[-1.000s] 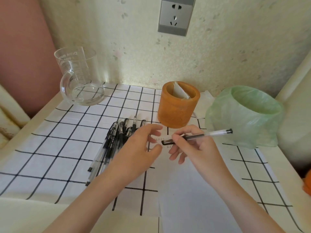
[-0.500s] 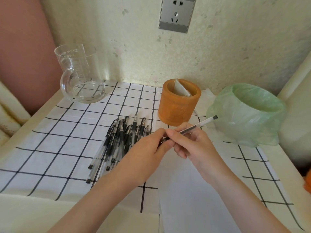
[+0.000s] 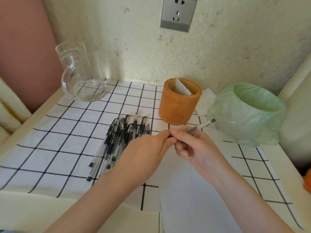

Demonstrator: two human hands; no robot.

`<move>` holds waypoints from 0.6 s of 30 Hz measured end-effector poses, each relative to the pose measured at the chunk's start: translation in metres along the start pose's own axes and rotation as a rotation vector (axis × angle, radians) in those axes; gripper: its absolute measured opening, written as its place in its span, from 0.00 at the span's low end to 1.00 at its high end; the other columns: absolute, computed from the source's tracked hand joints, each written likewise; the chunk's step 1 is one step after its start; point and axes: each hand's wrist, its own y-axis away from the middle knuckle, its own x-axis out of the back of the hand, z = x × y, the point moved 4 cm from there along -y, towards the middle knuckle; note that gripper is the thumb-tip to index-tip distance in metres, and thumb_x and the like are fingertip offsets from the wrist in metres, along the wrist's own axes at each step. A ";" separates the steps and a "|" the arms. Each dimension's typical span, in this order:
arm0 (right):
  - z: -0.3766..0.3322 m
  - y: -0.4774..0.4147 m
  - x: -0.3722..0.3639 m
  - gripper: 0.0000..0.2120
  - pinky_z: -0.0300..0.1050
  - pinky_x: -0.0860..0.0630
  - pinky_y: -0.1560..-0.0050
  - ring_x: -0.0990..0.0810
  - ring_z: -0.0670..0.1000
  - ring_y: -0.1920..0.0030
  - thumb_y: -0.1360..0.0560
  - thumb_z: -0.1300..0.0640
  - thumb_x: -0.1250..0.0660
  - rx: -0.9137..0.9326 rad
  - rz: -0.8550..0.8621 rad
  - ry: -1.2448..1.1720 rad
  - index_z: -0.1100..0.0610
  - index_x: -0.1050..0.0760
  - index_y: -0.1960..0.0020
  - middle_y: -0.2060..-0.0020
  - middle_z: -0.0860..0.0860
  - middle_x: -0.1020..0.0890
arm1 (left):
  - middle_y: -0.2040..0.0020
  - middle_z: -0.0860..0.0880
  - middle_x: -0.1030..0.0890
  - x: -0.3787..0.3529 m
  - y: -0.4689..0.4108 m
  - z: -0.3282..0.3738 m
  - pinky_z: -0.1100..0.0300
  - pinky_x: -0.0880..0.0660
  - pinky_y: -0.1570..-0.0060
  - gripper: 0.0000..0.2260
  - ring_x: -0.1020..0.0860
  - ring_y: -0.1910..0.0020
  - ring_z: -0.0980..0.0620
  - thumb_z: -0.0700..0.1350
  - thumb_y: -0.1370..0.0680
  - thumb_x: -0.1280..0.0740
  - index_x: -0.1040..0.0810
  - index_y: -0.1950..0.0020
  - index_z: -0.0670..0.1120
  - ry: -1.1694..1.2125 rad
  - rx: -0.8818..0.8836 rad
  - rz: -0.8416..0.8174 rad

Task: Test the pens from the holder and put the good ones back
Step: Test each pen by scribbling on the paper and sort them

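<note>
My right hand (image 3: 190, 145) grips a clear pen (image 3: 200, 126) whose black end points toward the green bag. My left hand (image 3: 148, 148) pinches the pen's near end, where the cap sits; that end is hidden between the fingertips of both hands. A pile of several black-capped pens (image 3: 121, 137) lies on the checked cloth just left of my left hand. The orange round holder (image 3: 178, 106) stands behind my hands with a folded white paper inside. A white sheet of paper (image 3: 188, 190) lies under my right forearm.
A glass measuring jug (image 3: 82, 73) stands at the back left. A bin lined with a green plastic bag (image 3: 247, 113) sits at the right. A wall socket (image 3: 177, 12) is above. The checked cloth (image 3: 58, 140) covers the table, with its front edge near me.
My left hand closed in from open fingers onto the pen's near end. The pen drew in toward my hands and tilted more toward the far right.
</note>
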 end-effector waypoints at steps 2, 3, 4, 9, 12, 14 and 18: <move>0.000 -0.001 0.002 0.14 0.37 0.40 0.73 0.38 0.48 0.77 0.26 0.59 0.31 0.016 0.051 0.096 0.56 0.25 0.70 0.76 0.53 0.30 | 0.63 0.54 0.29 -0.002 0.002 -0.002 0.58 0.28 0.60 0.14 0.27 0.62 0.53 0.52 0.18 0.50 0.30 0.39 0.51 0.020 -0.001 -0.018; 0.000 -0.001 0.003 0.12 0.37 0.40 0.73 0.38 0.48 0.77 0.26 0.59 0.31 0.024 0.067 0.111 0.56 0.24 0.68 0.76 0.53 0.30 | 0.59 0.55 0.28 -0.004 0.002 -0.003 0.59 0.28 0.57 0.13 0.27 0.60 0.54 0.49 0.18 0.49 0.30 0.39 0.49 0.064 -0.002 -0.034; 0.000 -0.001 0.002 0.09 0.37 0.40 0.74 0.37 0.48 0.77 0.26 0.59 0.31 0.034 0.074 0.115 0.58 0.24 0.65 0.76 0.53 0.29 | 0.55 0.55 0.28 -0.005 0.002 -0.004 0.59 0.29 0.56 0.12 0.27 0.58 0.54 0.47 0.18 0.48 0.29 0.39 0.48 0.101 -0.008 -0.039; -0.003 0.001 0.000 0.08 0.37 0.40 0.74 0.37 0.48 0.78 0.26 0.59 0.32 0.072 0.056 0.065 0.58 0.29 0.61 0.78 0.52 0.27 | 0.51 0.54 0.24 -0.002 0.007 0.002 0.56 0.28 0.56 0.12 0.25 0.57 0.52 0.49 0.19 0.48 0.30 0.40 0.48 0.157 -0.039 0.031; -0.005 0.002 -0.001 0.09 0.40 0.42 0.71 0.40 0.48 0.78 0.27 0.58 0.32 0.079 0.040 0.084 0.57 0.29 0.63 0.79 0.50 0.30 | 0.60 0.57 0.26 -0.001 0.007 0.003 0.58 0.28 0.62 0.14 0.25 0.63 0.54 0.53 0.19 0.50 0.32 0.39 0.52 0.068 -0.063 0.081; -0.006 0.002 -0.002 0.10 0.41 0.43 0.70 0.41 0.49 0.77 0.28 0.55 0.32 0.086 0.021 0.084 0.56 0.29 0.66 0.80 0.51 0.33 | 0.70 0.55 0.30 -0.001 0.005 0.002 0.61 0.33 0.69 0.13 0.30 0.71 0.55 0.53 0.19 0.49 0.31 0.40 0.54 0.103 -0.042 0.085; -0.010 0.003 -0.001 0.12 0.36 0.39 0.71 0.42 0.49 0.76 0.29 0.56 0.32 0.105 -0.002 0.065 0.52 0.27 0.70 0.79 0.52 0.35 | 0.78 0.53 0.33 0.000 0.004 -0.001 0.66 0.42 0.75 0.07 0.34 0.78 0.55 0.54 0.21 0.43 0.26 0.48 0.60 0.337 0.007 0.101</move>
